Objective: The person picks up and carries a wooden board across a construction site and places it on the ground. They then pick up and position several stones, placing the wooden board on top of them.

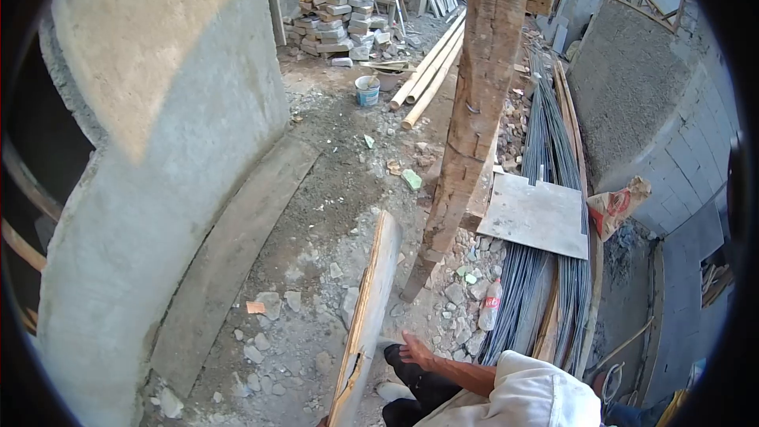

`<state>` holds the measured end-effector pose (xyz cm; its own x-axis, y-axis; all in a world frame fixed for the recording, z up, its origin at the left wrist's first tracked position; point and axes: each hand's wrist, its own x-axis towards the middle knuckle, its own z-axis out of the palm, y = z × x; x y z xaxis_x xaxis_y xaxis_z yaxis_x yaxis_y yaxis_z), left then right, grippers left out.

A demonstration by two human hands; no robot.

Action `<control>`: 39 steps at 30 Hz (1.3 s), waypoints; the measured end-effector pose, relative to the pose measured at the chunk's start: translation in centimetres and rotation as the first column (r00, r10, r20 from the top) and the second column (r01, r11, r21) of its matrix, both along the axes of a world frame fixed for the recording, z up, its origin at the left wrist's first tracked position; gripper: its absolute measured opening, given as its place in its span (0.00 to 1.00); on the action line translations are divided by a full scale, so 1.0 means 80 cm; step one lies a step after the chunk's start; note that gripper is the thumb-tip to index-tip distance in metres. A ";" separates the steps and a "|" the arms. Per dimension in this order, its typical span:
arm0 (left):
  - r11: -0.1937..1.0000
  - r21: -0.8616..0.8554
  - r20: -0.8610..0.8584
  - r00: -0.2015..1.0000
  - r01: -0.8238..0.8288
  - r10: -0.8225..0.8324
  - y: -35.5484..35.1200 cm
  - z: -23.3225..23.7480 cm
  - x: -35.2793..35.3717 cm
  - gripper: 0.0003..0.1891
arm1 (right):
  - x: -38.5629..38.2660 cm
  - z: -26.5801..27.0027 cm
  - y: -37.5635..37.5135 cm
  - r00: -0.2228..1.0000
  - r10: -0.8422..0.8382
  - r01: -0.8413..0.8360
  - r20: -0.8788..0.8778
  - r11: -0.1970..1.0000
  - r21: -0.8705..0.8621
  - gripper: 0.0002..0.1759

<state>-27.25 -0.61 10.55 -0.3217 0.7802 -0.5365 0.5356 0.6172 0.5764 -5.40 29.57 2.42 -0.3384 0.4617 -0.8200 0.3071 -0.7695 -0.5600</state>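
A long wooden plank (pixel 368 312) with a pale grey face and a rough, split edge slants up from the bottom of the view. At its lower left edge only a sliver of my left hand (pixel 322 421) shows, gripping the plank; most of that hand is out of frame. My right hand (pixel 417 351) is just right of the plank, apart from it, with fingers spread and nothing held. Below it are my dark-trousered legs and shoes, on rubble-strewn ground.
A rough timber post (pixel 474 111) leans ahead. To its right, a flat board (pixel 538 213) lies across bundled steel rods (pixel 522 300), near a plastic bottle (pixel 490 305). Farther off are bamboo poles (pixel 435 71), a bucket (pixel 368 91) and stacked blocks (pixel 340 24). Another board (pixel 237 261) lies along the left wall.
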 end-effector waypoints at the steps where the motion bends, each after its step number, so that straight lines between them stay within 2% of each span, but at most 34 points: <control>1: 0.997 0.053 0.048 0.998 -0.051 0.048 -0.034 0.003 0.016 0.30 | 0.007 0.000 -0.015 0.995 -0.098 0.097 -0.001 0.994 -0.048 0.50; 2: 0.989 0.100 0.095 0.991 -0.108 0.098 -0.068 0.006 0.030 0.30 | 0.011 -0.002 -0.031 0.982 -0.189 0.188 0.002 0.977 -0.102 0.51; 6: 0.978 0.062 0.164 0.968 -0.201 0.189 -0.134 0.073 0.101 0.27 | 0.041 0.012 -0.081 0.968 -0.239 0.212 -0.082 0.946 -0.246 0.53; 7: 0.978 0.052 0.150 0.970 -0.201 0.191 -0.147 0.082 0.111 0.27 | 0.039 0.025 -0.085 0.960 -0.263 0.222 -0.096 0.924 -0.311 0.55; 9: 0.972 0.202 -0.022 0.992 -0.117 0.124 -0.175 0.095 0.131 0.27 | 0.034 0.045 -0.085 0.964 -0.223 0.172 -0.146 0.938 -0.299 0.55; 10: 0.975 0.173 -0.015 0.989 -0.142 0.147 -0.188 0.104 0.142 0.27 | 0.032 0.051 -0.089 0.965 -0.178 0.122 -0.191 0.954 -0.275 0.56; 13: 0.976 0.062 0.003 0.977 -0.211 0.211 -0.219 0.124 0.165 0.27 | 0.020 0.044 -0.106 0.964 -0.156 0.070 -0.217 0.931 -0.358 0.58; 15: 0.971 -0.005 0.002 0.971 -0.240 0.240 -0.241 0.134 0.179 0.26 | 0.017 0.047 -0.123 0.945 -0.121 0.013 -0.303 0.942 -0.335 0.59; 18: 0.961 -0.096 -0.002 0.965 -0.260 0.261 -0.257 0.142 0.197 0.26 | 0.041 0.074 -0.132 0.915 -0.188 0.027 -0.356 0.912 -0.410 0.60; 21: 0.958 -0.165 -0.003 0.971 -0.235 0.237 -0.261 0.138 0.201 0.26 | 0.069 0.051 -0.124 0.904 -0.240 0.061 -0.355 0.892 -0.448 0.58; 23: 0.962 -0.188 -0.003 0.979 -0.200 0.203 -0.254 0.132 0.200 0.26 | 0.076 0.077 -0.113 0.874 -0.329 0.168 -0.356 0.894 -0.415 0.57; 25: 0.967 -0.200 -0.008 0.987 -0.157 0.159 -0.238 0.124 0.191 0.26 | 0.085 0.086 -0.100 0.816 -0.429 0.284 -0.386 0.881 -0.378 0.53; 29: 0.975 -0.211 -0.041 0.997 -0.065 0.058 -0.183 0.101 0.174 0.26 | 0.116 0.085 -0.053 0.791 -0.492 0.381 -0.363 0.861 -0.336 0.52; 31: 0.984 -0.173 -0.037 0.998 -0.052 0.046 -0.114 0.124 0.176 0.26 | 0.129 0.093 -0.022 0.758 -0.573 0.453 -0.312 0.806 -0.381 0.52; 36: 0.997 -0.069 -0.026 0.999 -0.029 0.028 0.063 0.177 0.201 0.25 | 0.165 0.102 0.090 0.649 -0.684 0.605 -0.333 0.729 -0.320 0.52; 39: 0.999 -0.039 -0.035 0.999 -0.010 0.009 0.166 0.207 0.222 0.25 | 0.177 0.075 0.168 0.570 -0.724 0.646 -0.387 0.687 -0.332 0.52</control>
<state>-9.45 12.66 27.12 -0.3479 0.7558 -0.5547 0.5492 0.6438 0.5328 8.77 43.01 8.42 -0.3100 0.6121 -0.7275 -0.6061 -0.7168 -0.3448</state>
